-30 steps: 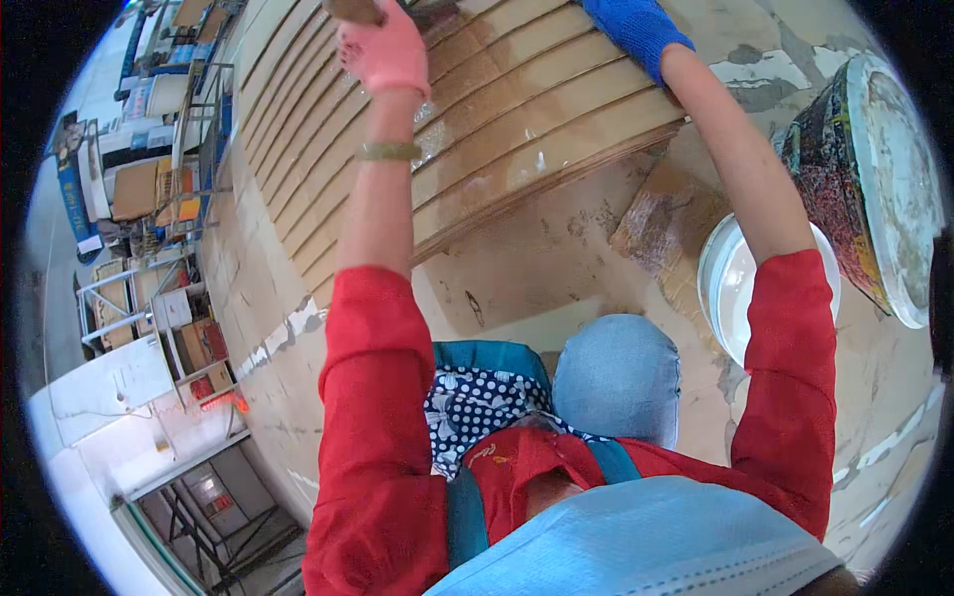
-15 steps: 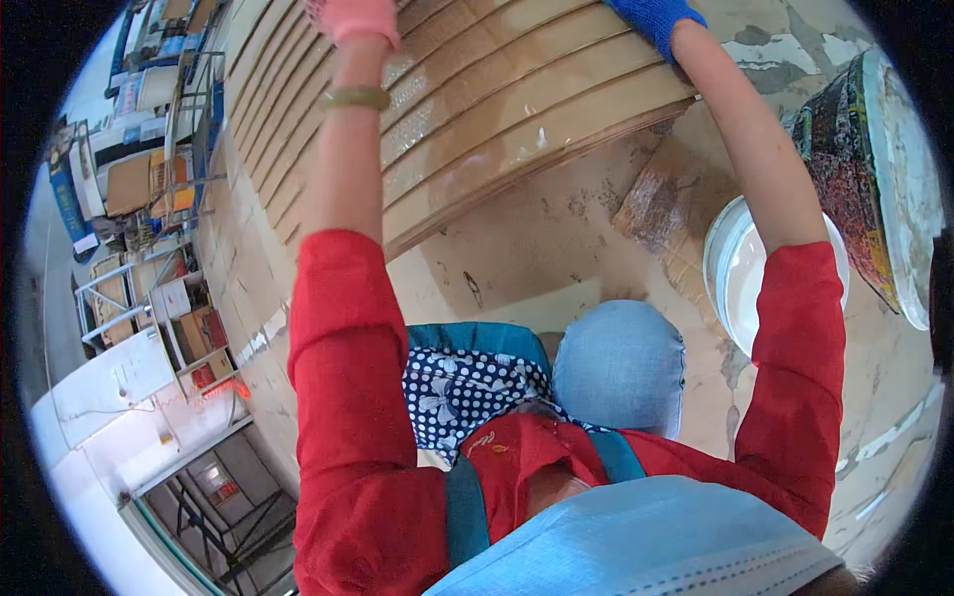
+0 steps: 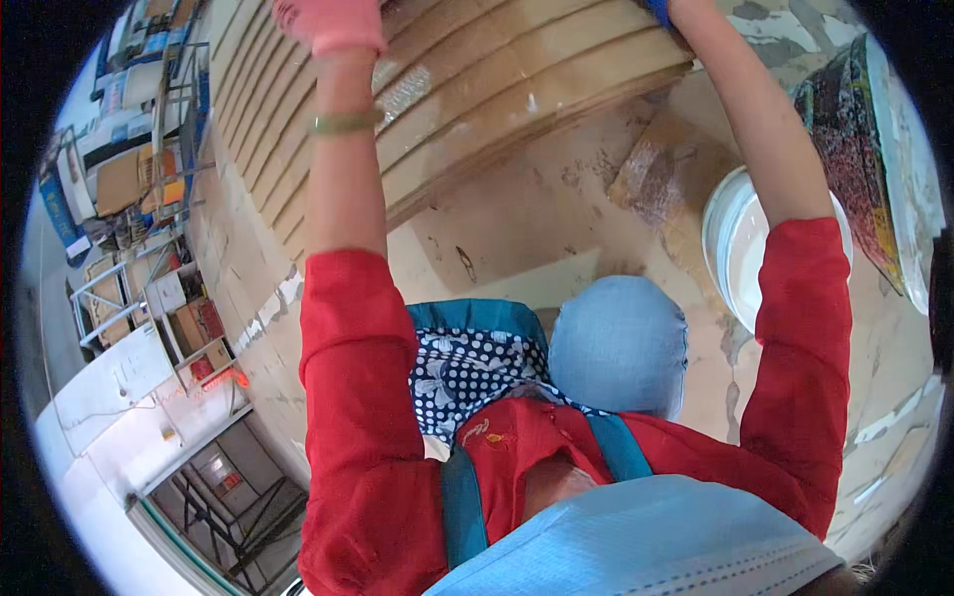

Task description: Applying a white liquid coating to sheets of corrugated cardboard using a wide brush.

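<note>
My left hand (image 3: pixel 336 24), in a pink glove, is over a slanted row of overlapping tan boards (image 3: pixel 497 99). Its fingers are partly cut off by the top edge, so its grip cannot be made out. A wet, whitish sheen lies on the boards just right of this wrist. At the boards' right end, only a sliver of my right hand (image 3: pixel 660 10) shows, in a blue glove; its fingers are out of the picture. Whether either hand holds anything is hidden.
A white bucket (image 3: pixel 717 238) with white contents stands under my right forearm. Farther right is a larger, paint-stained bucket (image 3: pixel 845 149). Brown tape or film (image 3: pixel 651 174) lies on the stained floor. Shelving with boxes (image 3: pixel 124 184) and a metal-framed stand (image 3: pixel 214 497) line the left side.
The boards sit slightly higher in the picture. My left hand is a little farther left, and my right hand has slid up mostly beyond the top edge.
</note>
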A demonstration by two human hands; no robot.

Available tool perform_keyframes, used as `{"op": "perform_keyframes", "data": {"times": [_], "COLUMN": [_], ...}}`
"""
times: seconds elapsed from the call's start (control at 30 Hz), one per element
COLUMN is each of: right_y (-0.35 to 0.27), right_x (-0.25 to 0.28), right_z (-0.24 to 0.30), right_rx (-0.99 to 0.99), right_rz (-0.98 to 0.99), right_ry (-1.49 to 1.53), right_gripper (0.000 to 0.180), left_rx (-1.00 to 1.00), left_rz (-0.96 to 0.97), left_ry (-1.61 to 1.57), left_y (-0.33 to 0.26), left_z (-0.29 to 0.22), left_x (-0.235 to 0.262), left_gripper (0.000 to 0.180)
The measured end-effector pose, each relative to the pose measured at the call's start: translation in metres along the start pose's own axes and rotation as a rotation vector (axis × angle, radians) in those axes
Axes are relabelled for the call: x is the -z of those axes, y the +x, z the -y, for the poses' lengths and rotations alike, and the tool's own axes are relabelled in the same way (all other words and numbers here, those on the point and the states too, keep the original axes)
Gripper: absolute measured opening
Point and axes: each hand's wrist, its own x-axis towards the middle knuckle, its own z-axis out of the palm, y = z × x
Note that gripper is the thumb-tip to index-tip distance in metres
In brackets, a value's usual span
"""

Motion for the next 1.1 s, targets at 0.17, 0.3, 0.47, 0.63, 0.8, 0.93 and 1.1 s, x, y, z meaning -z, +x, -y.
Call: {"op": "perform_keyframes", "data": {"times": [0.17, 0.3, 0.47, 0.63, 0.8, 0.93, 1.1], "right_y": [0.0, 0.003, 0.003, -0.009, 0.001, -0.004, -0.005], "right_x": [0.0, -0.001, -0.003, 0.006, -0.001, 0.002, 0.007], "right_z": [-0.02, -0.011, -0.016, -0.002, -0.025, -0.008, -0.005], "right_rx": [-0.052, -0.005, 0.018, -0.015, 0.258, 0.066, 0.002], "right_rz": [-0.053, -0.023, -0.021, 0.038, -0.015, -0.03, -0.01], "right_ry": [-0.027, -0.035, -0.065, 0.022, -0.218, -0.022, 0.01], "right_gripper": [0.067, 0.067, 0.066, 0.064, 0.061, 0.06, 0.062], "left_rx": [0.328, 0.321, 0.525, 0.18, 0.003, 0.455, 0.205], "left_rz": [0.092, 0.079, 0.112, -0.272, 0.073, -0.11, 0.036], "left_ry": [-0.998, -1.207, -1.457, -0.884, -1.354, -1.685, -1.26], "left_y": [-0.075, -0.141, -0.108, -0.141, -0.164, -0.134, -0.141], "left_z": [-0.04, -0.011, -0.016, -0.037, -0.012, -0.017, -0.024], "left_x": [0.088, 0.129, 0.141, 0.12, 0.157, 0.154, 0.145], "left_gripper": [0.022, 0.026, 0.027, 0.013, 0.009, 0.009, 0.014]}}
